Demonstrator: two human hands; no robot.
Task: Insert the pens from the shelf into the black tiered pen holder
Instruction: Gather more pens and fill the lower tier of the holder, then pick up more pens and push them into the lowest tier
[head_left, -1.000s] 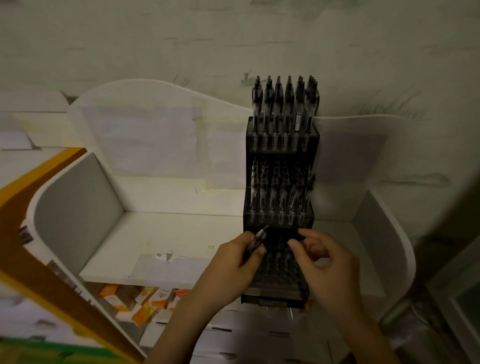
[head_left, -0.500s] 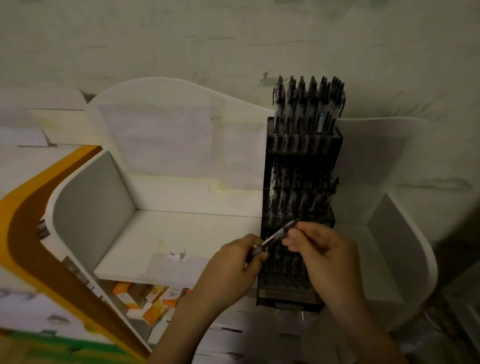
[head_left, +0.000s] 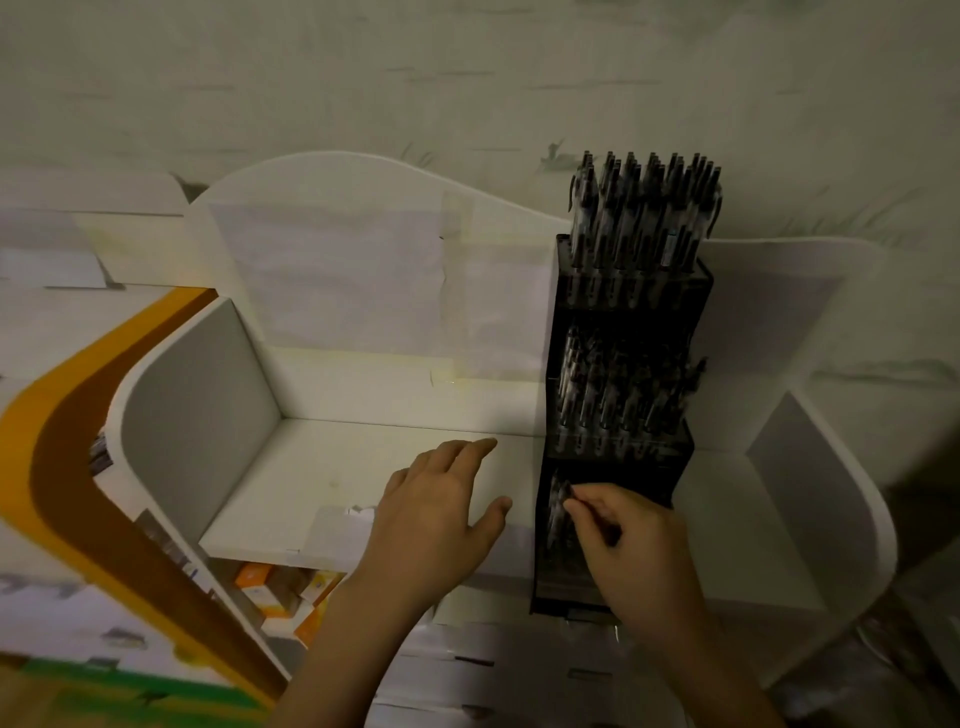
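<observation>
Left of centre, the left hand (head_left: 441, 512) hovers flat and empty over bare white shelf (head_left: 291, 483). Right of centre, the black tiered pen holder (head_left: 623, 415) stands; the right hand (head_left: 631, 540) pinches a pen (head_left: 561, 512) at its dim bottom tier, mostly hidden.

Single view only, head-worn, wide-angle. Looks forward and steeply down onto white shelf (head_left: 363, 467) from above its front edge. Close range: both forearms enter from bottom edge, pen holder (head_left: 623, 364) right of centre, wall fills top third. Edges bend from lens distortion. No second view, so no shared area.
</observation>
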